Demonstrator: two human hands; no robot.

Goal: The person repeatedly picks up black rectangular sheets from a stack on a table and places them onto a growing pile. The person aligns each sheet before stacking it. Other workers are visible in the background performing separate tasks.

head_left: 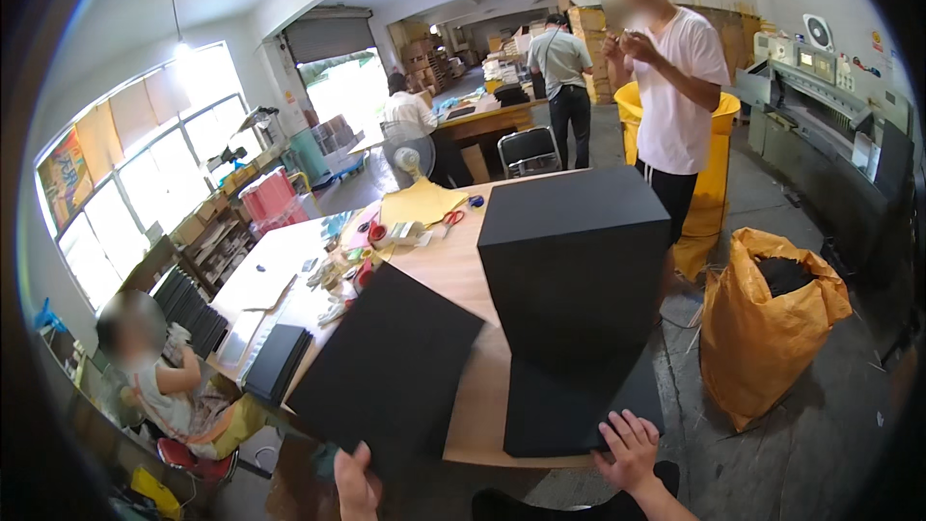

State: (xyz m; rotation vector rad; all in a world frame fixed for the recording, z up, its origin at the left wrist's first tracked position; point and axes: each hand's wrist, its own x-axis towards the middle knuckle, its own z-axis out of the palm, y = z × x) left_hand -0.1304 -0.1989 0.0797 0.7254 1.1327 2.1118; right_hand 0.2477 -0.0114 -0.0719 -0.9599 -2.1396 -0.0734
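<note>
A flat black board point(391, 367) is tilted up over the table's left part. My left hand point(357, 484) is closed on its near lower edge, with the thumb showing and the other fingers mostly hidden. My right hand point(629, 449) lies with fingers spread on the near right corner of a low black stack or panel point(550, 415) at the table's front edge. Just behind that stands a tall black block point(576, 280), boxlike with a flat top; whether it is one box or stacked boards I cannot tell.
Scissors point(452, 219), tape rolls point(376, 232) and yellow paper point(422, 201) lie farther back on the wooden table point(477, 386). A seated person point(178, 376) works at left near black boards point(277, 364). Another person point(666, 77) stands behind the block. An orange sack point(762, 338) stands at right.
</note>
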